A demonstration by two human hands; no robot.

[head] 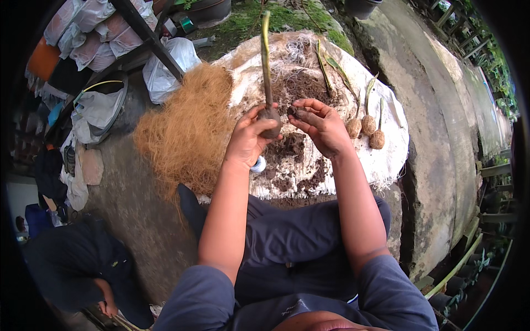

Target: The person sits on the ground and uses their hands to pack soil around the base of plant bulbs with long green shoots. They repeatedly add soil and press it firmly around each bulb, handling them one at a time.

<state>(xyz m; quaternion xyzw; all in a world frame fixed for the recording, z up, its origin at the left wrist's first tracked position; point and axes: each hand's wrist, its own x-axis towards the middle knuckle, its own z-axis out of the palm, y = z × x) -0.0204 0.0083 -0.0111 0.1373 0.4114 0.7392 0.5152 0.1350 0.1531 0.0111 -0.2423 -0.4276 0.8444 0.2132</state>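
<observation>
My left hand [252,134] grips a ball of dark soil [271,122] around the base of an upright plant cutting [266,62], whose long leaf has a yellow edge. Close by on the right, my right hand [321,126] pinches a small lump of soil [295,111] between thumb and fingers, apart from the ball. Loose soil [292,147] lies beneath both hands on a white woven sack [389,124]. Partly hidden behind my left wrist is a spool of pale thread [259,164].
Brown coconut fibre [186,128] is heaped on the left. Several fibre-wrapped root balls with leaves [368,125] lie on the sack's right side, near a bare cutting [324,70]. A wire-handled container [103,109] stands far left. Another person [83,265] bends at lower left.
</observation>
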